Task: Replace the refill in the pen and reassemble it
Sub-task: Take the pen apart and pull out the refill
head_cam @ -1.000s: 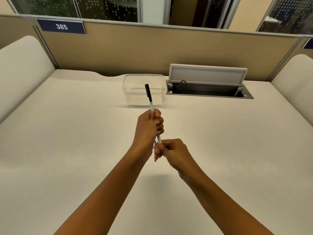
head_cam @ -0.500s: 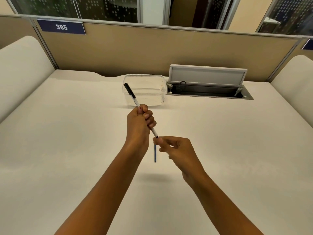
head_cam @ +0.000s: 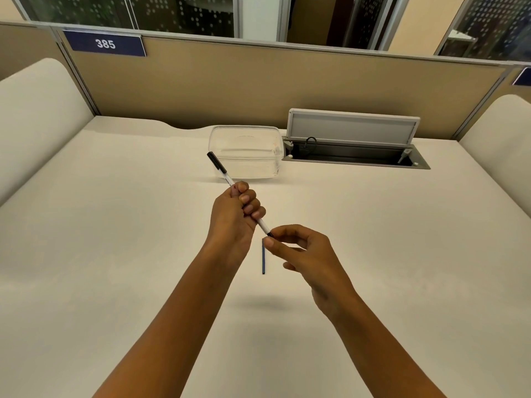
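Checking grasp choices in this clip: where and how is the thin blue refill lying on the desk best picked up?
Probably at its near half, pinched across its width from above. The thin blue refill lies flat on the white desk, pointing away from the person, and its far end sits under the right hand. The left hand holds the white pen.

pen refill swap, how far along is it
Done, apparently: one blue refill lies loose on the desk; old or new is unclear. In hand: the left hand grips the capped pen while the right hand pinches at its lower tip. Left: whether a refill is inside cannot be seen, and the tip end still needs closing.
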The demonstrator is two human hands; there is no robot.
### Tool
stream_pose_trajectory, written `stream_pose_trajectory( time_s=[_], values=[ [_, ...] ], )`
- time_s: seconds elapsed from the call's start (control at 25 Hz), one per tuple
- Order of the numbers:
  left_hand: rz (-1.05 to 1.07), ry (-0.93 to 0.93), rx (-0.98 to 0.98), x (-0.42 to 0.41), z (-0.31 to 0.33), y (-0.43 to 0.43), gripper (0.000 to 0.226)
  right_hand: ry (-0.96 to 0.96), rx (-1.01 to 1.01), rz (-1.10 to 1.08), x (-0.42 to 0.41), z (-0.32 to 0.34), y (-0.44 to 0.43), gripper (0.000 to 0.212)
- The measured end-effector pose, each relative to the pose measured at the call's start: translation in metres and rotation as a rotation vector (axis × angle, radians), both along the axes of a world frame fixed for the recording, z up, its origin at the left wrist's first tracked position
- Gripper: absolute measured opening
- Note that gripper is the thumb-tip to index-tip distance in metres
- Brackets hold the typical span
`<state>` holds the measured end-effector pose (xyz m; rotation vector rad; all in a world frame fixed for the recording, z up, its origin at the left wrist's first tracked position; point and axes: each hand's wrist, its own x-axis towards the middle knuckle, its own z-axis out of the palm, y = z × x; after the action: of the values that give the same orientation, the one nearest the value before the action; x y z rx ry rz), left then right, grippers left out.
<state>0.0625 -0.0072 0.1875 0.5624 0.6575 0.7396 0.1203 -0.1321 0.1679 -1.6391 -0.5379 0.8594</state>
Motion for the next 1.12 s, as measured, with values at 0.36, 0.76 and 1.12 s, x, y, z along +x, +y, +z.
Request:
stream_pose_trajectory(
  time_s=[0.36,0.76,1.12],
  values=[
    [-0.015,-0.041,-0.061,-0.0002,-0.0026,-0.0018,0.041,-0.009,-0.038,0.039,-0.0001,0.0002,0.0006,0.020],
    [-0.016,-0.054,-0.035,0.0003,-0.0029,-0.0020,0.041,-0.019,-0.046,0.006,-0.0004,-0.0033,-0.0005,0.014],
    [-0.031,-0.060,-0.052,0.0006,-0.0043,-0.0028,0.041,-0.010,-0.051,0.006,-0.0020,-0.0039,-0.0024,0.024]
  ],
)
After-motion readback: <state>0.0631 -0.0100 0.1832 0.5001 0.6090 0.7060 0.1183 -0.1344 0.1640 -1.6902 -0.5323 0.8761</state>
